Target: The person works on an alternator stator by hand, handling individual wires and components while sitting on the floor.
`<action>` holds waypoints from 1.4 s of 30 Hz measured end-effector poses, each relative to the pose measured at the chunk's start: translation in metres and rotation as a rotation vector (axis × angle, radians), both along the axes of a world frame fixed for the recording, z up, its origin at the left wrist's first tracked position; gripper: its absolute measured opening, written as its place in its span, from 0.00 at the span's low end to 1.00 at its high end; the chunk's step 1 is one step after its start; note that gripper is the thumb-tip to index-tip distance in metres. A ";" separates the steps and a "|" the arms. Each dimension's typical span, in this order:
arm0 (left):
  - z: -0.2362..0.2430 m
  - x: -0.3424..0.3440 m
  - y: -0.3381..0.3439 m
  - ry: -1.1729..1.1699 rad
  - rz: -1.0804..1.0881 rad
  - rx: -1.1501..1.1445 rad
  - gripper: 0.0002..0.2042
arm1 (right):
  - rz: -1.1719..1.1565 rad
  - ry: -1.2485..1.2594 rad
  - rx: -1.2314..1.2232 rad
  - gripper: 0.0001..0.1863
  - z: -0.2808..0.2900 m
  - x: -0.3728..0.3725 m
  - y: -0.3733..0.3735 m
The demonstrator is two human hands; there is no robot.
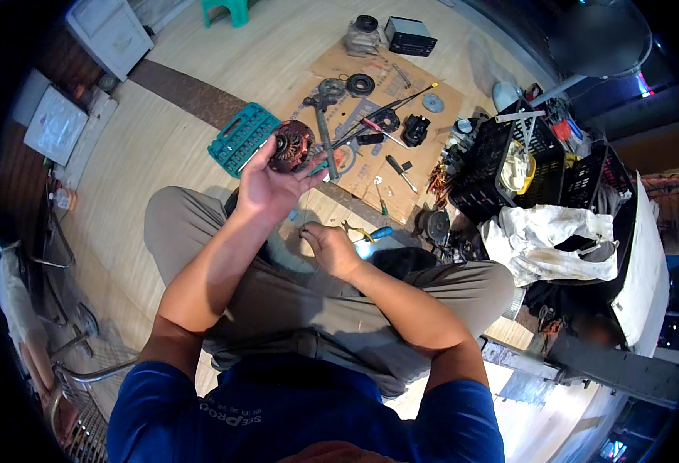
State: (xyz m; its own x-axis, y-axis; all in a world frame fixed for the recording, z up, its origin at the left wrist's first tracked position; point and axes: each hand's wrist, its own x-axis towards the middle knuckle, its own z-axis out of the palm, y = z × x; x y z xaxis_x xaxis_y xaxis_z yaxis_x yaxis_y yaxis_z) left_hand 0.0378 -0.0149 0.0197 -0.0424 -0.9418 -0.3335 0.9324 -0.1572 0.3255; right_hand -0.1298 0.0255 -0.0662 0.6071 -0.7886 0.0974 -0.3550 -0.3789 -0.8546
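My left hand [269, 184] is raised and holds a round motor part [291, 145] with copper windings. Behind it lies an open teal socket case [230, 147]. Lower, between my knees, my right hand [328, 248] has its fingers pinched together; what is between them is too small to make out. Just right of it are pliers or cutters [358, 232] and a blue-handled tool [379, 233]. A hammer-like metal tool [325, 143] lies beyond my left fingertips on a cardboard sheet [401, 185], among round parts [360, 84], screwdrivers and a black housing [416, 130].
Black crates [484, 171] with cloths and tools crowd the right, beside a white garment [547, 243] and a pole [555, 91]. A black boxy device [410, 36] and green stool [225, 11] stand at the back. A metal chair [73, 401] is at left, with what looks like someone's limb.
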 end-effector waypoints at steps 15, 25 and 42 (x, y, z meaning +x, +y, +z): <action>0.005 -0.022 0.004 -0.464 -0.060 -0.161 0.22 | -0.298 0.035 -0.748 0.15 0.123 -0.025 -0.049; 0.002 -0.026 0.007 -0.652 -0.237 -0.128 0.18 | -0.255 0.091 -0.386 0.06 0.129 -0.057 -0.058; -0.004 0.003 -0.013 -0.450 -0.167 -0.134 0.26 | 0.200 0.289 0.145 0.06 0.121 -0.098 -0.063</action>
State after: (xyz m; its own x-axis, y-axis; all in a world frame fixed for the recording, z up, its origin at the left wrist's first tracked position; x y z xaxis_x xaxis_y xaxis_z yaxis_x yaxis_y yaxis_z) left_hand 0.0413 -0.0279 0.0162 -0.0762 -0.9702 -0.2300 0.6604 -0.2219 0.7174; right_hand -0.2282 -0.0371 0.0548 0.7369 -0.6444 -0.2042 -0.5203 -0.3478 -0.7800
